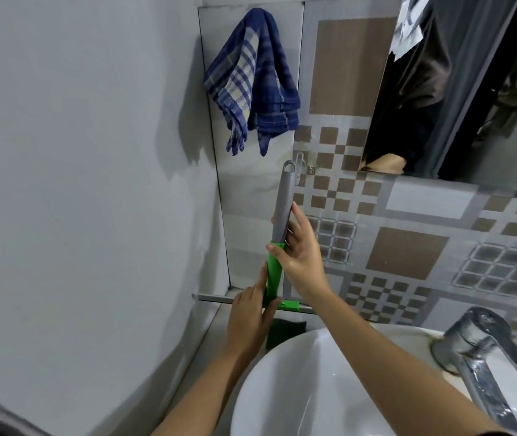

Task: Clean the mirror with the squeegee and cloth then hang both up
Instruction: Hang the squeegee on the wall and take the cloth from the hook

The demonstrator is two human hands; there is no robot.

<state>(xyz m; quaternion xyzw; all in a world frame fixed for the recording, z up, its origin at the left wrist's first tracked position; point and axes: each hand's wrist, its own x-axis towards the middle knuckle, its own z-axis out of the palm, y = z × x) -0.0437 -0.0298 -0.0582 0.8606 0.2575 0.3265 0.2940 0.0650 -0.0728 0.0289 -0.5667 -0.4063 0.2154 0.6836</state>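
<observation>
The squeegee (283,196) has a grey handle with a loop at the top, a green neck and a long blade at the bottom. It stands upright against the tiled wall, its loop beside a small wall hook (300,166). My right hand (298,250) grips the handle where grey meets green. My left hand (252,316) holds the green neck just above the blade. The blue checked cloth (252,80) hangs on the wall above the squeegee. The mirror (458,89) fills the upper right.
A white sink (298,388) lies below my arms, with a chrome tap (483,350) at the right. A dark green sponge (285,330) sits on the ledge behind the sink. A plain grey wall (77,184) closes in on the left.
</observation>
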